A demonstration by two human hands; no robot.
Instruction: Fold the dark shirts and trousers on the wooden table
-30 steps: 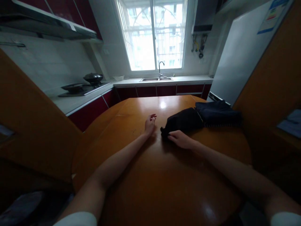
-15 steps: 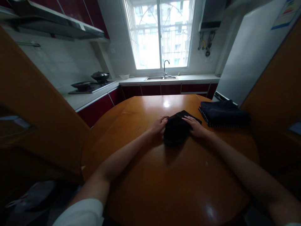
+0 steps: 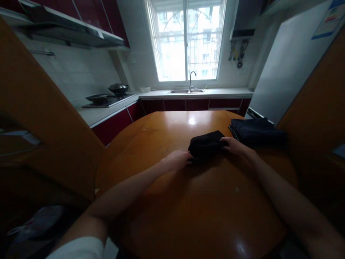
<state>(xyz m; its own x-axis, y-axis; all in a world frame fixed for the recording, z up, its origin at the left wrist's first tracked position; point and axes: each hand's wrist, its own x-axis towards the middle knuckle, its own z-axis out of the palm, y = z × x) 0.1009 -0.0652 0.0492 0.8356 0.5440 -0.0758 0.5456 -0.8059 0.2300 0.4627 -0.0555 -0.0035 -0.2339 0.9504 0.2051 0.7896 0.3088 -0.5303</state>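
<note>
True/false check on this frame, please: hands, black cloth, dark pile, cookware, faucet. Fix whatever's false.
1. The left hand and right hand both hold the black cloth. True.
2. The dark pile lies left of the black cloth. False: the dark pile lies to its right.
3. Cookware sits on the stove. True.
4. The black cloth is on the stove. False: it is at the table.
5. The faucet stands before the window. True.
</note>
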